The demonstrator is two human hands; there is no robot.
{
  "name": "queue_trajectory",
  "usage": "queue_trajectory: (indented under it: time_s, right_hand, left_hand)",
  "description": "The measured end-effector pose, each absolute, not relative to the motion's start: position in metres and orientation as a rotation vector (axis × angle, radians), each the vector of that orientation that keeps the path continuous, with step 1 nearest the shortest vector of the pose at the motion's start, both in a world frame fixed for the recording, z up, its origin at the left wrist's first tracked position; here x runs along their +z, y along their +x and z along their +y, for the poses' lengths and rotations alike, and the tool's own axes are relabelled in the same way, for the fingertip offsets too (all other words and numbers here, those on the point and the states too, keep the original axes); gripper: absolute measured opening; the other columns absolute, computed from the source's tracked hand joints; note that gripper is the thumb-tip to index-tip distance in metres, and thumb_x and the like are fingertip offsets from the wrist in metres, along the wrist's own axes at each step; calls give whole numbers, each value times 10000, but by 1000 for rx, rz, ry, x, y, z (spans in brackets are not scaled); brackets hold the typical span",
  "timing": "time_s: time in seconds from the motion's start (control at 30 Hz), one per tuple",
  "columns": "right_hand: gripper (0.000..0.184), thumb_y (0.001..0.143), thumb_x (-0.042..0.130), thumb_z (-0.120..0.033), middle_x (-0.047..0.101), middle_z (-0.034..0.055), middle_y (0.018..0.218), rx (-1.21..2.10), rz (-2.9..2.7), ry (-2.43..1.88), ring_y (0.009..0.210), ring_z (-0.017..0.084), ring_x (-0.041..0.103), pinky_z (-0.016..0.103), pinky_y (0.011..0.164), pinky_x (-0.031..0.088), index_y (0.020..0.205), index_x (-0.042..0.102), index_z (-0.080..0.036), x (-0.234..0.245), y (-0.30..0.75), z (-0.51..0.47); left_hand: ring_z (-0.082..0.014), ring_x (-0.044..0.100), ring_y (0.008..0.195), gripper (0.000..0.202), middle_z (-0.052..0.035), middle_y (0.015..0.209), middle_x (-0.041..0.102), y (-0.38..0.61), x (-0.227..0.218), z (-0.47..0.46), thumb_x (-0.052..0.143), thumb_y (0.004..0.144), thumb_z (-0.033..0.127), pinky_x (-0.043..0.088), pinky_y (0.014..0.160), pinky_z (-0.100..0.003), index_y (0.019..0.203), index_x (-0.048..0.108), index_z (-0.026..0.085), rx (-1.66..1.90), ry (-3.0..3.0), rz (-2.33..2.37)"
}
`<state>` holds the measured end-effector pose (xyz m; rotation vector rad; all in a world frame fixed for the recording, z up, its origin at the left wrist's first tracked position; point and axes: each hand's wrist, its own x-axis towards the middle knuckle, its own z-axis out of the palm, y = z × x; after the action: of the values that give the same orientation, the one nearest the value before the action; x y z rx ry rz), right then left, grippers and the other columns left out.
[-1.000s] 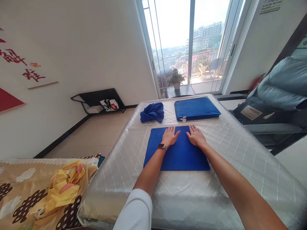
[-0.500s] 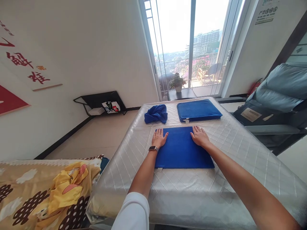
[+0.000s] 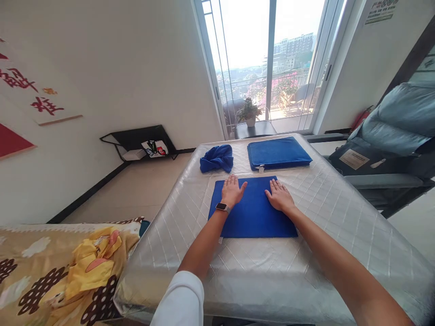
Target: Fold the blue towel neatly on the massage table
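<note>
A blue towel, folded into a flat rectangle, lies on the plastic-covered mattress in front of me. Palm down near its far left part rests my left hand, fingers stretched forward and a watch on the wrist. My right hand lies flat by the far right corner, thumb apart from the fingers. Beyond the hands are a stack of folded blue towels with a white tag and, to its left, a crumpled blue towel.
A grey recliner stands to the right of the mattress. At the lower left is a patterned bedspread with a yellow cloth on it. A potted plant sits on a chair by the glass door. A black rack is against the wall.
My left hand has shifted right and slightly forward over the towel, leaving its left edge uncovered. My right hand stays near the far right corner. The view has shifted slightly.
</note>
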<state>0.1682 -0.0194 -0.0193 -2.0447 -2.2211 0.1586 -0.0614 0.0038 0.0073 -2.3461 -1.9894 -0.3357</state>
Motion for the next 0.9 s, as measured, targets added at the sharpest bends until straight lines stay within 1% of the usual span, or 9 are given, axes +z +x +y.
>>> queue_trajectory:
  time_s: [0.07, 0.13, 0.2, 0.27, 0.4, 0.53, 0.7, 0.8, 0.9]
  right_hand:
    - [729, 1026, 170, -493, 180, 113, 1678, 163, -2222, -2047, 1550, 223, 124, 404, 1252, 125, 1609, 214, -59, -17, 169, -21]
    - [695, 1020, 204, -429, 172, 108, 1681, 152, -2245, -2042, 1551, 224, 121, 404, 1250, 133, 1611, 212, -62, -16, 170, -23]
    - [672, 1007, 241, -364, 161, 101, 1685, 138, -2282, -2031, 1551, 226, 117, 400, 1248, 141, 1615, 211, -79, -16, 171, -24]
    - [669, 1006, 243, -361, 165, 100, 1684, 128, -2292, -2022, 1552, 228, 114, 401, 1246, 148, 1616, 213, -91, -17, 171, -25]
    - [699, 1023, 173, -452, 197, 109, 1675, 131, -2239, -2035, 1547, 226, 144, 405, 1248, 144, 1609, 233, -75, -18, 169, -22]
    - [735, 1023, 165, -500, 189, 108, 1676, 149, -2221, -2042, 1547, 228, 140, 398, 1251, 123, 1606, 228, -57, -18, 168, -21]
    - [732, 1022, 167, -494, 190, 119, 1675, 151, -2229, -2043, 1549, 227, 130, 407, 1249, 126, 1608, 221, -58, -20, 169, -19]
    - [727, 1021, 169, -484, 196, 119, 1673, 143, -2233, -2058, 1548, 229, 137, 408, 1247, 137, 1604, 231, -53, -18, 168, -18]
    - [697, 1024, 174, -435, 210, 118, 1669, 60, -2229, -2054, 1544, 232, 154, 415, 1251, 118, 1593, 262, -41, -13, 166, -24]
  left_hand:
    - [-260, 239, 1530, 814, -140, 1615, 357, -18, 7, -1, 82, 1014, 639, 196, 1252, -419, 1559, 358, 100, -431, -2495, -1813]
    - [-252, 260, 1523, 784, -141, 1610, 366, 21, 2, -6, 87, 1025, 616, 211, 1248, -427, 1556, 364, 110, -454, -2641, -1709]
    - [-249, 277, 1517, 764, -144, 1610, 363, 45, -6, -8, 91, 1032, 601, 227, 1242, -442, 1555, 365, 117, -432, -2734, -1711]
    - [-241, 266, 1521, 766, -141, 1620, 343, 51, -13, -10, 86, 1031, 600, 213, 1248, -438, 1557, 361, 116, -404, -2748, -1763]
    - [-229, 209, 1539, 815, -133, 1642, 293, 16, -19, -13, 69, 1015, 633, 159, 1265, -408, 1568, 337, 97, -354, -2694, -1800]
    - [-238, 201, 1540, 829, -138, 1647, 276, -41, -17, -19, 68, 1007, 647, 160, 1265, -412, 1577, 310, 95, -290, -2587, -1921]
    - [-238, 204, 1539, 810, -134, 1646, 279, -101, -16, -30, 63, 1012, 631, 167, 1262, -412, 1580, 298, 104, -217, -2424, -2078]
    - [-239, 201, 1540, 827, -134, 1646, 276, -116, -17, -36, 53, 1007, 646, 164, 1260, -416, 1577, 300, 100, -220, -2377, -2092]
    - [-243, 189, 1543, 864, -141, 1654, 252, -118, -17, -38, 49, 995, 670, 150, 1260, -404, 1575, 296, 78, -237, -2368, -2117]
